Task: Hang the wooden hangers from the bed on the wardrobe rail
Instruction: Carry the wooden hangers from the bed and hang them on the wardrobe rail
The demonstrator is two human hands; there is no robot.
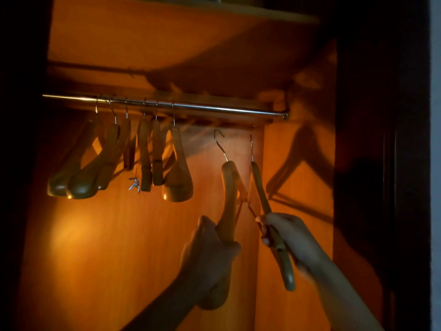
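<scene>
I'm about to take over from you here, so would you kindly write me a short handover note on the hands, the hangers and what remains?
Left hand: gripping a wooden hanger, hook up, below the rail.
Right hand: gripping a second hanger, hook also short of the rail.
Done: six hangers hang bunched on the rail's left part.
Left: hook both held hangers on the free right stretch. The bed is out of view, so check for more there.

Domestic bedroom wardrobe interior: wooden hangers (114,161) are hanging from a metal rail (202,108) beneath a shelf (181,27).
</scene>
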